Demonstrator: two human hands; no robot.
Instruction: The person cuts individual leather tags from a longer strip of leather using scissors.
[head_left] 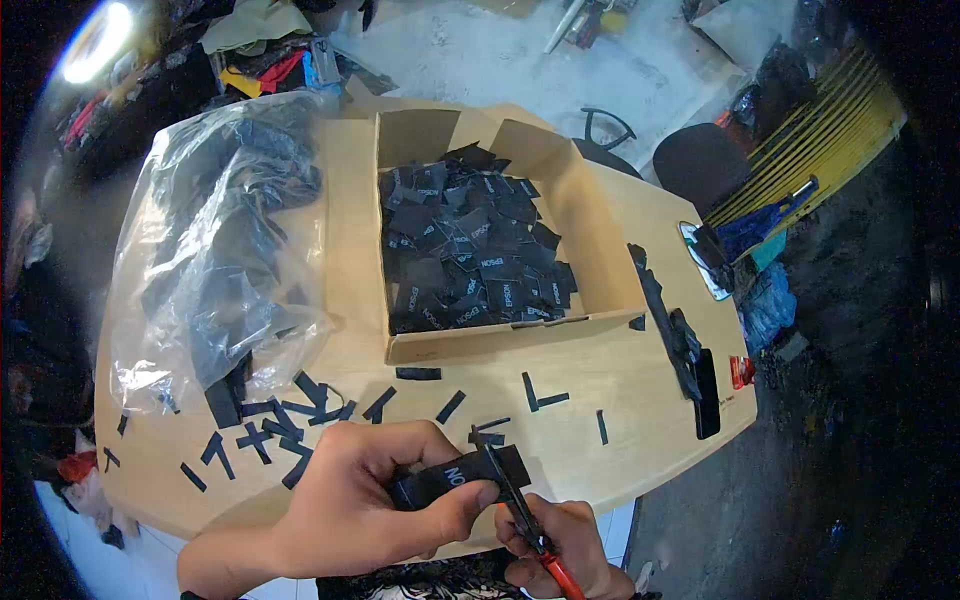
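Note:
My left hand (pixel 360 500) pinches a black fabric label (pixel 438 484) with white lettering between thumb and fingers. In my right hand (pixel 572 535) is a pair of scissors (pixel 522 513) with dark blades and red handles. The blades lie across the label near its right end, by my left thumb tip. Just beyond them, small black strips (pixel 487 439) lie on the table (pixel 560 465). More cut strips (pixel 285 420) are scattered to the left of my left hand.
An open cardboard box (pixel 600 240) holds many black labels (pixel 470 240) printed EPSON. A clear plastic bag (pixel 220 260) with dark fabric lies on the left. At the right edge are a phone (pixel 707 395), a long black fabric strip (pixel 660 315) and a red packet (pixel 741 372).

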